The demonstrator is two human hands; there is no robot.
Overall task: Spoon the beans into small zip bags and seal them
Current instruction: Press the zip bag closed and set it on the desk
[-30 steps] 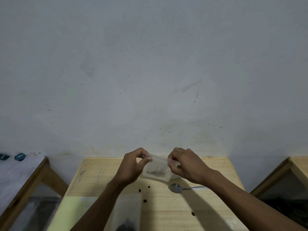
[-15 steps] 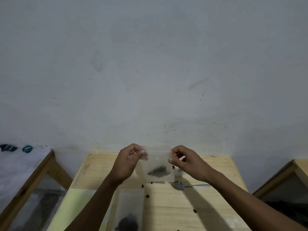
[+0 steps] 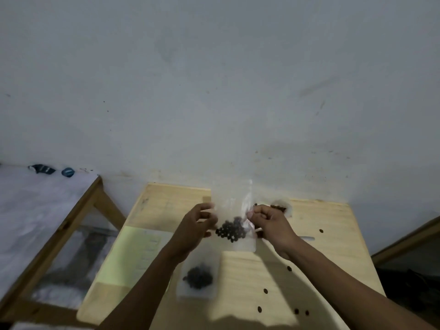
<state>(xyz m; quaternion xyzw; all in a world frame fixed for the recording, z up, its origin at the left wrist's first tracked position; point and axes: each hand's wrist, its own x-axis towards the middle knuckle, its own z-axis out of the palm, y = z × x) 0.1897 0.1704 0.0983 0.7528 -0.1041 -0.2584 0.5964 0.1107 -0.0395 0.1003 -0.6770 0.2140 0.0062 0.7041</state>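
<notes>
A small clear zip bag (image 3: 234, 217) with a clump of dark beans (image 3: 230, 229) in its lower part hangs upright above the wooden table (image 3: 333, 253). My left hand (image 3: 195, 228) pinches its left edge and my right hand (image 3: 271, 225) pinches its right edge. A second bag with beans (image 3: 198, 277) lies flat on the table below my left hand. Behind my right hand sits a pale container of beans (image 3: 282, 207). The spoon's handle (image 3: 307, 238) shows just right of my right wrist; its bowl is hidden.
Several loose beans (image 3: 265, 291) lie scattered on the table's right side. A pale yellow sheet (image 3: 128, 256) covers the table's left part. A cloth-covered wooden table (image 3: 35, 210) stands at the left, another wooden frame (image 3: 409, 236) at the right, a grey wall behind.
The view has tipped down, showing more table. The bag has turned upright between my hands, its beans settled lower. The bean container now shows behind my right hand.
</notes>
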